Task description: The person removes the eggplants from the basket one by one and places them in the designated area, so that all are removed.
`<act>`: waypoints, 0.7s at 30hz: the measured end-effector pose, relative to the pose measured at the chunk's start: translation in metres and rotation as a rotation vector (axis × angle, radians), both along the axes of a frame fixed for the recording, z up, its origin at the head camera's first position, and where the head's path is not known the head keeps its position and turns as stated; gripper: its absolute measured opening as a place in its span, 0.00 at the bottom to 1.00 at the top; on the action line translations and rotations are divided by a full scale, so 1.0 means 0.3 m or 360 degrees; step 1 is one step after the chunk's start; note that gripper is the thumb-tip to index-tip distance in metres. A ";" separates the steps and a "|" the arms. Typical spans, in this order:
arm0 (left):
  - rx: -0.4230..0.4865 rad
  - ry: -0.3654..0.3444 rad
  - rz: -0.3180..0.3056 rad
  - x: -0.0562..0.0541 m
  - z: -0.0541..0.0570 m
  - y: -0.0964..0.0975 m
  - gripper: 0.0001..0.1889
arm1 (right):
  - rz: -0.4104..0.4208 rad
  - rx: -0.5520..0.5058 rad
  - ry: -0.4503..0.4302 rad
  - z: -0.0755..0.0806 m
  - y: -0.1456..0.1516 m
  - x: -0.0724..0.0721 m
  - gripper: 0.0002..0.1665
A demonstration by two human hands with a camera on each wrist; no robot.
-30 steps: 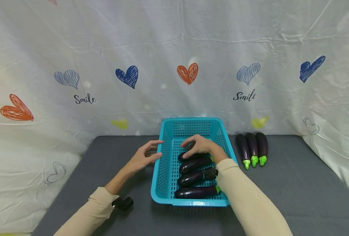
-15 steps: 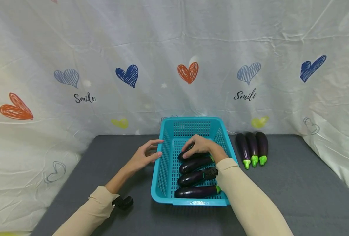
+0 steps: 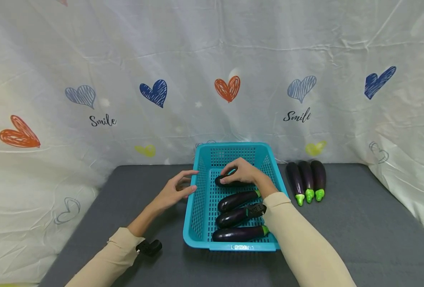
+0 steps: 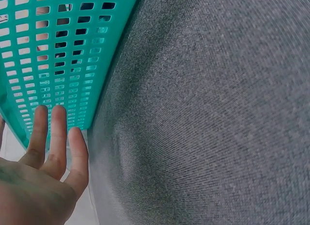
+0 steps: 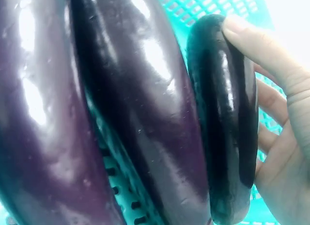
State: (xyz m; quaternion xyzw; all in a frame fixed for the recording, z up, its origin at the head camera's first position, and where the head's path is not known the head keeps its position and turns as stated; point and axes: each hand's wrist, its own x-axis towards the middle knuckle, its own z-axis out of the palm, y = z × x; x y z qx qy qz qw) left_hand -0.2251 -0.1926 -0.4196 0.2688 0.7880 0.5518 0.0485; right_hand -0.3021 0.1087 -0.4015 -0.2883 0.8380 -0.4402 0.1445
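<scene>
A blue perforated plastic basket (image 3: pixel 187 227) stands on the table. Inside it my right hand (image 3: pixel 244 173) grips a dark purple eggplant (image 3: pixel 220 181) at the far end, thumb on the near side. The right wrist view has that eggplant (image 5: pixel 225 123) between thumb and fingers. Nearer the front of the basket lie three more eggplants: one (image 3: pixel 235 200) just in front, a middle one (image 3: pixel 231 218) partly hidden by the wrist camera, and a front one (image 3: pixel 235 234). My left hand (image 3: pixel 176 189) is at the basket's left side, fingers spread, fingertips at the wall (image 4: pixel 97 75).
To the right of the basket, three eggplants (image 3: pixel 306 179) with green stems lie side by side on the grey tabletop (image 3: pixel 352 223). A white curtain (image 3: pixel 183 52) printed with hearts hangs behind the table. Black cameras (image 3: pixel 149 247) sit on both wrists.
My right hand has closed on the far eggplant and shifted it toward the back of the basket, widening the gap to the others. The left hand stays where it was.
</scene>
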 end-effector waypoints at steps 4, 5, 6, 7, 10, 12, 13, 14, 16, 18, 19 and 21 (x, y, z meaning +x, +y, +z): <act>-0.0003 -0.0007 0.0004 0.002 0.001 0.001 0.27 | -0.0057 -0.0060 0.0062 0.009 -0.001 0.002 0.17; -0.0004 -0.0008 0.0006 0.003 0.002 0.002 0.27 | -0.0074 -0.0074 0.0073 0.011 -0.001 0.002 0.17; -0.0005 -0.0008 0.0006 0.004 0.003 0.002 0.27 | -0.0091 -0.0088 0.0084 0.012 -0.002 0.002 0.17; -0.0004 -0.0007 0.0007 0.004 0.004 0.002 0.27 | -0.0108 -0.0101 0.0090 0.013 -0.002 0.002 0.17; -0.0008 -0.0007 0.0013 0.005 0.005 0.003 0.27 | -0.0158 -0.0136 0.0106 0.015 -0.004 0.001 0.17; -0.0012 -0.0006 0.0019 0.005 0.005 0.004 0.27 | -0.0196 -0.0166 0.0115 0.018 -0.005 0.002 0.18; -0.0016 -0.0010 0.0024 0.005 0.005 0.005 0.27 | -0.0211 -0.0182 0.0123 0.020 -0.004 0.003 0.18; -0.0020 -0.0016 0.0028 0.005 0.005 0.005 0.27 | -0.0225 -0.0200 0.0135 0.021 -0.003 0.004 0.18; -0.0031 -0.0024 0.0038 0.005 0.005 0.006 0.27 | -0.0250 -0.0242 0.0140 0.030 -0.002 0.009 0.19; -0.0041 -0.0032 0.0047 0.006 0.006 0.007 0.27 | -0.0279 -0.0279 0.0144 0.039 -0.001 0.012 0.20; -0.0045 -0.0034 0.0051 0.007 0.006 0.007 0.27 | -0.0291 -0.0299 0.0145 0.044 0.000 0.013 0.20; -0.0049 -0.0033 0.0054 0.006 0.004 0.006 0.27 | -0.0325 -0.0330 0.0144 0.058 0.000 0.016 0.21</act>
